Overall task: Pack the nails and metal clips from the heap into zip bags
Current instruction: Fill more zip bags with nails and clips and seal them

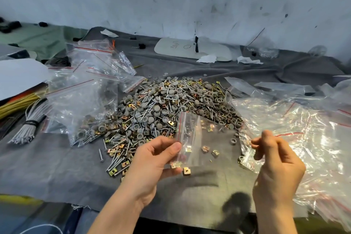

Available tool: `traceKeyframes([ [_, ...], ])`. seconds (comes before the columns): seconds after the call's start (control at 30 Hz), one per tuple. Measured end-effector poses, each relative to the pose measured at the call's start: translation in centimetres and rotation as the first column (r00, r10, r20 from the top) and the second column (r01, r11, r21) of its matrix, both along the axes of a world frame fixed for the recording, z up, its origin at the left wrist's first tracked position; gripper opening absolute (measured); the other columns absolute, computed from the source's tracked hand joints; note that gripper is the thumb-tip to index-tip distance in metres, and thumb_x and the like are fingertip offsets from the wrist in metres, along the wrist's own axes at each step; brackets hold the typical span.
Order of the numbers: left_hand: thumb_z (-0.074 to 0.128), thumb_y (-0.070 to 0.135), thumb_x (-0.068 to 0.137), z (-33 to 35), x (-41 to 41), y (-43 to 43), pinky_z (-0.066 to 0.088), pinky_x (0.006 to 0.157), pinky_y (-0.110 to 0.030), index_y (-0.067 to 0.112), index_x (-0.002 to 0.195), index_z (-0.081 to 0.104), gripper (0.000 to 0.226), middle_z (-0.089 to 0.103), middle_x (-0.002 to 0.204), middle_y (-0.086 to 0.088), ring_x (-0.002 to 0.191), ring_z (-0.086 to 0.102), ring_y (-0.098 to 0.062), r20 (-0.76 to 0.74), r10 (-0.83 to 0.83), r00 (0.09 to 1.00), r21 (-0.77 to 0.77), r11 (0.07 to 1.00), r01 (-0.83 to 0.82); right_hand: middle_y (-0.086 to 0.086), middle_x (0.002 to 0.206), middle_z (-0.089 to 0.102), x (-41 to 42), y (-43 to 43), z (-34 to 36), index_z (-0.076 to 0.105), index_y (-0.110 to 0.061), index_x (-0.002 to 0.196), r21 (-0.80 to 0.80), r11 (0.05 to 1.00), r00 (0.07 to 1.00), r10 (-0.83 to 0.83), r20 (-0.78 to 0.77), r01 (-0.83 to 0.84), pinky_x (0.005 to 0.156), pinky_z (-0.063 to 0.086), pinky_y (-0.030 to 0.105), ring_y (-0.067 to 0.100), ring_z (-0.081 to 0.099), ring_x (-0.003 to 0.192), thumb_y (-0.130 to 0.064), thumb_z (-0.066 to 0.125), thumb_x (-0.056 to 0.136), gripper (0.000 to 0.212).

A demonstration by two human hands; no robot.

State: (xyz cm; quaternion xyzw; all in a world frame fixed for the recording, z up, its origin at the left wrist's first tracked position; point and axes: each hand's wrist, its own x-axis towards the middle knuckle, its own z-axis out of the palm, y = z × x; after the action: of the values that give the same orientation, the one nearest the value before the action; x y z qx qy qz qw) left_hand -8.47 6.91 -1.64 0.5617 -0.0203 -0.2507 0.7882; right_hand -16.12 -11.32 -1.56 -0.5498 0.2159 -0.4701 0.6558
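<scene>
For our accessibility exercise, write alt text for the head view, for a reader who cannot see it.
A person's left hand holds a small zip bag by a heap of nails and metal clips on grey cloth; the right hand hovers beside it.

Cool, even light, brightest mid-frame: the heap of grey-capped nails and brassy metal clips (171, 104) reads sharp. Hard white glare on the pile of clear crinkled plastic zip bags (307, 138) at right. A dark shadow blob falls on the dark grey cloth (57, 167) near the lower edge. Corners dim, soft, bent.
</scene>
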Motion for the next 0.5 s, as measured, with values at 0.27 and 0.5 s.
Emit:
traceKeyframes([
  [0.27, 0.07, -0.002, 0.078, 0.3, -2.0, -2.2, 0.053, 0.059, -0.019, 0.019, 0.054, 0.059, 0.033, 0.059, 0.059, 0.003, 0.06, 0.059, -0.002, 0.164, -0.107, 0.981, 0.052, 0.994, 0.1, -0.004, 0.068, 0.069, 0.7, 4.9, 0.5, 0.069, -0.024, 0.074, -0.299, 0.828, 0.857, 0.358, -0.37, -0.475, 0.06, 0.047, 0.014, 0.007, 0.064, 0.062, -0.019, 0.078, 0.076, 0.011],
  [0.5, 0.074, 0.0, 0.072, 0.2, -1.4, -1.6, 0.044, 0.058, -0.011, 0.02, 0.054, 0.058, 0.032, 0.056, 0.058, 0.003, 0.06, 0.054, -0.004, 0.273, -0.093, 0.958, 0.067, 0.995, 0.078, -0.002, 0.071, 0.074, 0.7, 5.1, 0.5, 0.077, -0.027, 0.079, -0.175, 0.835, 0.825, 0.442, -0.352, -0.522, 0.062, 0.054, 0.021, 0.01, 0.069, 0.064, -0.003, 0.063, 0.087, 0.028],
])
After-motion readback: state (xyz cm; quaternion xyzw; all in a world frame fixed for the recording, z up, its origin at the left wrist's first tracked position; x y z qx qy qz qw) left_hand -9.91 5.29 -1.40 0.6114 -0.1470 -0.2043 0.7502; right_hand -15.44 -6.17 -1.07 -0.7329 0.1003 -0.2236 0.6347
